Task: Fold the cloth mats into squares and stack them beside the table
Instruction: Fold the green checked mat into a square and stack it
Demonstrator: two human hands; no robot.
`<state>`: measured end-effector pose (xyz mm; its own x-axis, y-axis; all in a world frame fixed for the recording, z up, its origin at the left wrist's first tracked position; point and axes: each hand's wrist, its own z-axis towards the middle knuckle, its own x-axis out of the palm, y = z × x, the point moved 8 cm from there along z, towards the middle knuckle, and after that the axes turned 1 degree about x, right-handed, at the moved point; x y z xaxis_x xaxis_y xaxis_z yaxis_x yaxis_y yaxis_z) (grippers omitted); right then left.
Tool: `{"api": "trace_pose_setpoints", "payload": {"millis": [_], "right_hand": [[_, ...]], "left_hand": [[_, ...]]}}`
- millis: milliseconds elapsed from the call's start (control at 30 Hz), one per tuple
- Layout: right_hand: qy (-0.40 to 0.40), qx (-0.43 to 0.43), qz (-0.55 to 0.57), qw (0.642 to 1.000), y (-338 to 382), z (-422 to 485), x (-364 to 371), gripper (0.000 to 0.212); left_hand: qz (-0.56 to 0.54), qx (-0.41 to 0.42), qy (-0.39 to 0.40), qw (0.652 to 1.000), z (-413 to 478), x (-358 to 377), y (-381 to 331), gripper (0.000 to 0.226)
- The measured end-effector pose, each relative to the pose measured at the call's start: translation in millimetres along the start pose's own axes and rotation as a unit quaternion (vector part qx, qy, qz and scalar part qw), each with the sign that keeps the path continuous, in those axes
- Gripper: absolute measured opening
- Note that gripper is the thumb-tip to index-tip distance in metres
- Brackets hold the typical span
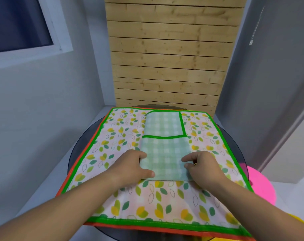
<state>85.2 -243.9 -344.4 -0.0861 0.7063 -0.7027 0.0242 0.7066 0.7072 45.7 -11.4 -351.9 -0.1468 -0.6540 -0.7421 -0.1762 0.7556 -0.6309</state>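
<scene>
A green checked cloth mat (165,145) with a green border lies folded into a long strip in the middle of the pile. My left hand (132,166) grips its near left corner, thumb on top. My right hand (202,166) pinches its near right corner. Under it lies a flat, unfolded leaf-print mat (116,136) with a green border. An orange-edged mat (81,159) peeks out beneath that one.
The mats cover a round dark glass table (74,148). A pink round stool (262,186) stands to the right, and a yellow one (300,221) shows at the lower right. A wooden slat wall (168,58) rises behind the table.
</scene>
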Motion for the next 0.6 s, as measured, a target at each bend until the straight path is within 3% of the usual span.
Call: {"api": "trace_pose_setpoints", "payload": {"millis": [167, 267, 467, 600], "right_hand": [[0.002, -0.014, -0.032, 0.999, 4, -6, 1, 0.021], [0.013, -0.026, -0.075, 0.997, 7, -14, 9, 0.042], [-0.032, -0.086, -0.212, 0.973, 10, -22, 12, 0.063], [-0.003, -0.108, -0.258, 0.960, -1, -21, 3, 0.069]], "left_hand": [[0.090, 0.015, 0.003, 0.996, -8, 9, -12, 0.076], [0.138, 0.022, -0.016, 0.990, -17, 14, -21, 0.063], [0.205, 0.023, -0.048, 0.977, -19, 16, -17, 0.079], [0.229, 0.024, -0.042, 0.972, -19, 11, -6, 0.083]]}}
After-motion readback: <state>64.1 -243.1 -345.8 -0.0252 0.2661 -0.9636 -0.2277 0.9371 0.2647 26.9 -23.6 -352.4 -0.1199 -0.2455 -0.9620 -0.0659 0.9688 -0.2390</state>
